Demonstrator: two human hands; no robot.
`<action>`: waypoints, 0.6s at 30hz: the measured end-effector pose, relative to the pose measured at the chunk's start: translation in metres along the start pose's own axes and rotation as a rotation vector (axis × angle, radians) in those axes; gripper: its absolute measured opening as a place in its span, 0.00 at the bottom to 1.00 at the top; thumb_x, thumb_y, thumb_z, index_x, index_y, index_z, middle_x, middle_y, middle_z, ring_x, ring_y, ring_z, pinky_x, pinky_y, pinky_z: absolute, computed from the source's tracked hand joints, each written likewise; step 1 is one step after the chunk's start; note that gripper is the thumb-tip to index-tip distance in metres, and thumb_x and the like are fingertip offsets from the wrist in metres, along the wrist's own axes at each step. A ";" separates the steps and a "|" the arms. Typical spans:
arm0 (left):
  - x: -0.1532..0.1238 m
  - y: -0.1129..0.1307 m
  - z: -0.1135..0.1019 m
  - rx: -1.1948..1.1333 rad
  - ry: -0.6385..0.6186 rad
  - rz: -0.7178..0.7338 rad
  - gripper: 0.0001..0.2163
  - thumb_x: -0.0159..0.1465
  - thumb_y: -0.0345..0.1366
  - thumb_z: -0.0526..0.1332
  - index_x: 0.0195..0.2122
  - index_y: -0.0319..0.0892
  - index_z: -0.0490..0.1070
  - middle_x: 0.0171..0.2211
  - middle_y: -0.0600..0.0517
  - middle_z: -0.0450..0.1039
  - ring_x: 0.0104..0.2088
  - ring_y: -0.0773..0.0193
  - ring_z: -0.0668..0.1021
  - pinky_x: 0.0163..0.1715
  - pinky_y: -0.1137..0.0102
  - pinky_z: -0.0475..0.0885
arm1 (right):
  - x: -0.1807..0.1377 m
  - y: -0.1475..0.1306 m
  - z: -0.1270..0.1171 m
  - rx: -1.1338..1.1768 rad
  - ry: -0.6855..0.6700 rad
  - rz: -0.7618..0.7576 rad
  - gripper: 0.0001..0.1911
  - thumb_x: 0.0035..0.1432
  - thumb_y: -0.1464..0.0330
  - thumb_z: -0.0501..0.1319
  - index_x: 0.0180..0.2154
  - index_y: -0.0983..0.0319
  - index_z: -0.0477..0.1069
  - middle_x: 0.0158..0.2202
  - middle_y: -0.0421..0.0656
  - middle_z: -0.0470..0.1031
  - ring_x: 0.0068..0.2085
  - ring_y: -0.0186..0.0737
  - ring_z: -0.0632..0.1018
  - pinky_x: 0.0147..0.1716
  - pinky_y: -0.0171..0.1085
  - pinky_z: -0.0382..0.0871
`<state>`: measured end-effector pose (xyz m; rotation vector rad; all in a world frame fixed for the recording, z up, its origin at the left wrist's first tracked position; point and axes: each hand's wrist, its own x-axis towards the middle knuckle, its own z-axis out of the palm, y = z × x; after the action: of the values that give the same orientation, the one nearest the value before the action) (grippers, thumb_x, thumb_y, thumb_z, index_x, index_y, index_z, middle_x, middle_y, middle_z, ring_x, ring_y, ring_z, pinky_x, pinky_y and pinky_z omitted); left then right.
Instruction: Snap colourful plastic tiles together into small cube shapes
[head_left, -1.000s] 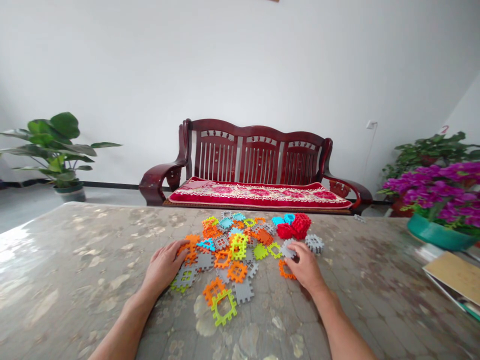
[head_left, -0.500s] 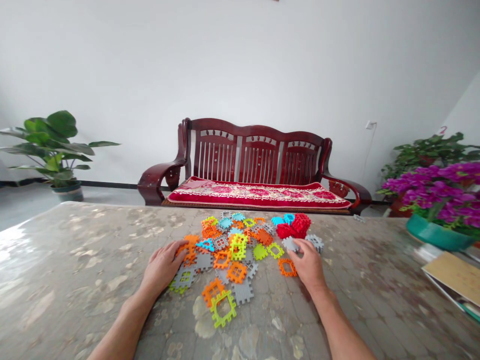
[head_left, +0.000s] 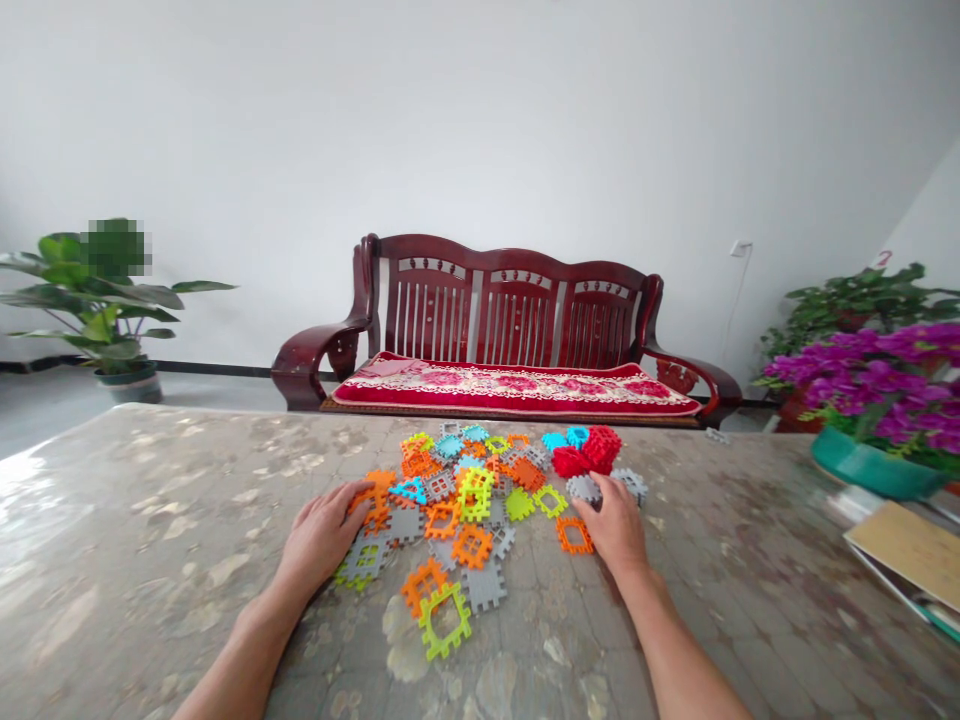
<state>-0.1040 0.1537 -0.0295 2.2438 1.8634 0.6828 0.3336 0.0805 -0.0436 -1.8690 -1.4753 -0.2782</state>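
A heap of plastic interlocking tiles with toothed edges, in orange, grey, lime, blue and red, lies on the table. My left hand (head_left: 324,530) rests at the heap's left side, fingers stretched out, their tips against an orange tile (head_left: 381,487). Below those fingers are a grey window tile (head_left: 365,553) and lime teeth. My right hand (head_left: 616,520) lies low on the right, thumb and forefinger apart beside a grey tile (head_left: 583,488). Just left of it is an orange frame tile (head_left: 574,536). Red tiles (head_left: 602,450) are stacked beyond that hand. A lime frame tile (head_left: 445,620) lies nearest me.
The patterned table (head_left: 187,520) spans the foreground. Behind it stands a dark wooden bench (head_left: 517,312) with a red floral cushion (head_left: 517,388). A teal pot (head_left: 874,468) of purple flowers and a tan book or folder (head_left: 911,548) sit at the right. A potted plant (head_left: 112,310) stands far left.
Both hands keep nearly the same places beside the tiles. The whole view has shifted very slightly; no tile has clearly moved.
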 end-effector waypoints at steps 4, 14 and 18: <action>0.000 -0.001 0.001 0.004 0.002 0.003 0.18 0.66 0.43 0.49 0.51 0.50 0.73 0.52 0.52 0.77 0.52 0.57 0.76 0.55 0.62 0.64 | -0.001 -0.002 0.000 -0.058 -0.010 -0.002 0.22 0.55 0.63 0.60 0.52 0.60 0.69 0.48 0.50 0.74 0.50 0.51 0.73 0.51 0.47 0.66; -0.001 0.000 0.001 0.011 -0.022 -0.011 0.18 0.67 0.43 0.48 0.52 0.49 0.71 0.53 0.50 0.75 0.54 0.56 0.75 0.58 0.59 0.62 | 0.001 0.000 0.005 -0.096 -0.063 -0.030 0.24 0.56 0.67 0.55 0.55 0.61 0.67 0.48 0.51 0.74 0.50 0.51 0.74 0.50 0.46 0.67; -0.001 -0.002 0.003 0.002 -0.008 -0.005 0.18 0.67 0.43 0.48 0.52 0.49 0.71 0.53 0.50 0.75 0.54 0.57 0.75 0.58 0.60 0.61 | 0.000 -0.001 0.004 -0.100 -0.071 -0.038 0.23 0.56 0.68 0.55 0.54 0.63 0.68 0.50 0.52 0.73 0.51 0.51 0.73 0.52 0.47 0.66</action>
<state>-0.1046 0.1533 -0.0330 2.2390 1.8661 0.6705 0.3315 0.0830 -0.0456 -1.9491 -1.5719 -0.3124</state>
